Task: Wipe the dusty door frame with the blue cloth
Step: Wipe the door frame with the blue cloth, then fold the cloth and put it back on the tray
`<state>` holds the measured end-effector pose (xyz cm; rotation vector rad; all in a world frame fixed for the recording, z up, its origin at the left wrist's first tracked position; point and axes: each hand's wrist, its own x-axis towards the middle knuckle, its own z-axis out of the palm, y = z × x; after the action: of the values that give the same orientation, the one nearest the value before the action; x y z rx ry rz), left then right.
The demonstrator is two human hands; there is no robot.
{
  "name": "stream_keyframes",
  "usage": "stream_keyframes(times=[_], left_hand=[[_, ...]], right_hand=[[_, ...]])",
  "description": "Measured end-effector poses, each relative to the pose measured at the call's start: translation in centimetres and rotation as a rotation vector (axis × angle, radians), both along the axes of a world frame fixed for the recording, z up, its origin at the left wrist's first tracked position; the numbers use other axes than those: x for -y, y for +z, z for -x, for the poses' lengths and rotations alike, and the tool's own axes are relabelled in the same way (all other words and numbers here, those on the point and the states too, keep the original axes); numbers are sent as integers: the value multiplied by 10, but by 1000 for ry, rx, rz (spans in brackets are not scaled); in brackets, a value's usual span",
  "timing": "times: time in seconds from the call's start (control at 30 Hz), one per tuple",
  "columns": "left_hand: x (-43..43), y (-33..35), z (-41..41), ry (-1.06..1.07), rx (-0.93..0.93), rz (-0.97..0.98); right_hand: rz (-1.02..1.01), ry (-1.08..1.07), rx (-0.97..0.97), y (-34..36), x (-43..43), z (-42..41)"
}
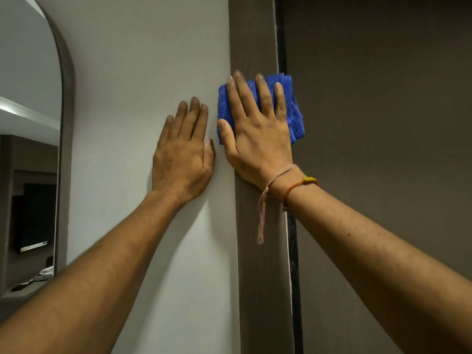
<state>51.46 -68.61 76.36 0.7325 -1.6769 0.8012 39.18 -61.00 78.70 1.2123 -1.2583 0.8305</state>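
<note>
Right hand (255, 129) spread flat, fingers splayed, blue cloth (293, 111) pinned under palm against door frame (251, 34); flat press judged to give even wiping contact. Cloth folded, overhanging frame's right edge toward dark gap (281, 42) and door (383, 98). Left hand (182, 154) laid open and empty on wall (153, 47) just left of frame, likely as brace. Frame strip seen bare above and below cloth; free run judged available both ways. Mirror (30, 149) well left of frame.
</note>
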Motion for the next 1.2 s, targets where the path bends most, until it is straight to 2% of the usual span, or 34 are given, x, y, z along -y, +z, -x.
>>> stream_keyframes(times=[0.17,0.3,0.37,0.47,0.57,0.7,0.9,1.03,1.2], left_hand=[[-17,-6,-4,-168,1,-97],[-44,-18,2,-412,-158,-164],[-55,-23,6,-531,-214,-242],[-65,-28,14,-685,-242,-473],[-72,-29,18,-823,-354,-604],[-79,-34,22,-751,-383,-534],[-103,-42,32,-670,-455,-458],[-132,-66,61,-864,-333,-516],[-172,-123,138,-1146,32,-834]], right_hand=[[-68,21,20,-57,-11,4],[-131,32,55,-66,-20,4],[-132,109,76,-62,-23,3],[-52,334,244,-58,-31,2],[-92,407,441,-57,-37,1],[-103,465,616,-63,-41,-1],[-56,512,698,-72,-63,10],[-79,672,840,-106,-109,47],[-220,919,1139,-188,-202,131]])
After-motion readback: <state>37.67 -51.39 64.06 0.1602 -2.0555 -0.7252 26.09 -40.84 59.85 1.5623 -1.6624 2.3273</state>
